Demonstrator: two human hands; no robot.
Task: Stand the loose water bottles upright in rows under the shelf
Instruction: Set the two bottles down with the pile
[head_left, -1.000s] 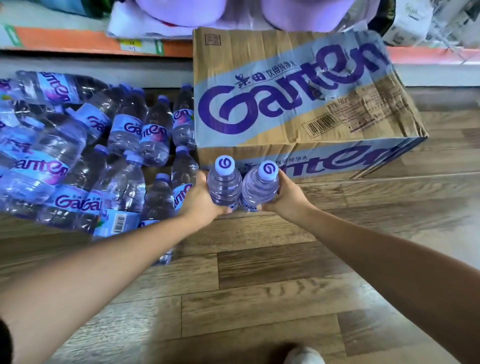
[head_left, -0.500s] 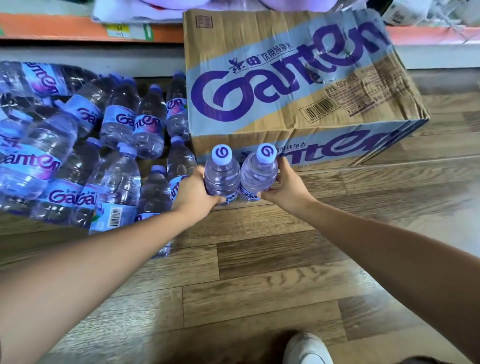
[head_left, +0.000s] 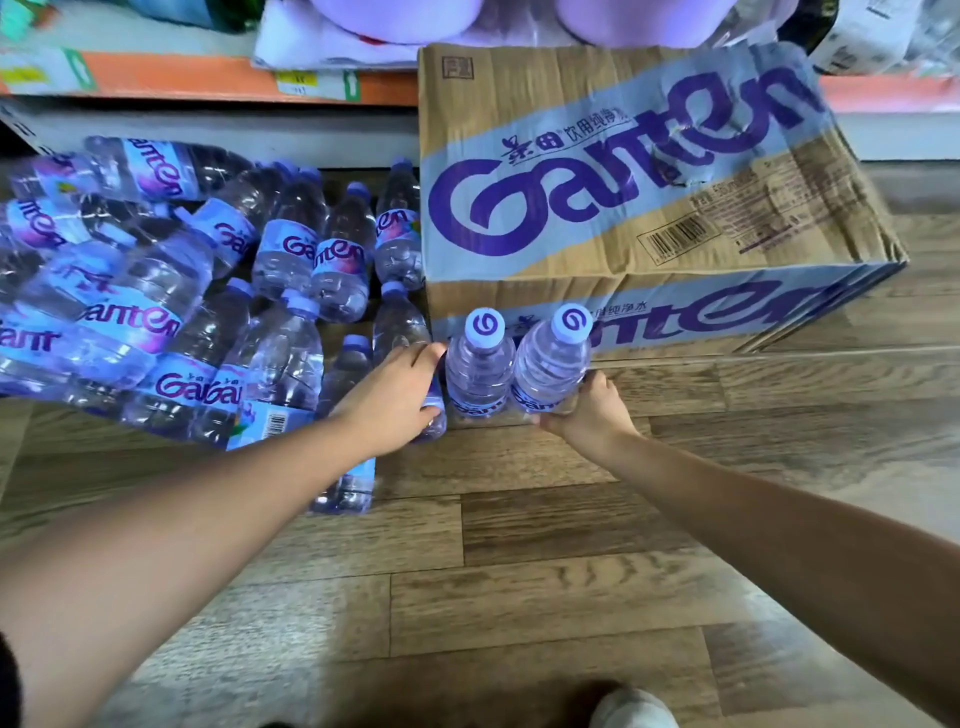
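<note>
1. We log an upright pair (head_left: 478, 374) on the floor (head_left: 519, 571), before the box (head_left: 623, 208);
2. right hand (head_left: 587, 410) fingers clamp the right bottle (head_left: 550, 364); left hand (head_left: 395, 389) grip unclear;
3. pile (head_left: 156, 322) lies loose; mostly undone, we judge.

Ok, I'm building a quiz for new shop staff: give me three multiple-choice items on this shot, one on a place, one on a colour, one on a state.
1. Where is the right upright bottle? A in front of the carton; B behind it; C atop it.
2. What colour is the carton's big lettering? A red; B green; C purple.
3. What is the right hand doing? A hanging open; B gripping the right upright bottle low down; C pressing the carton's top.
Key: 1 A, it stands before the carton's front face. 2 C, the big letters are purple. 3 B, fingers curl round the bottle's base.
</note>
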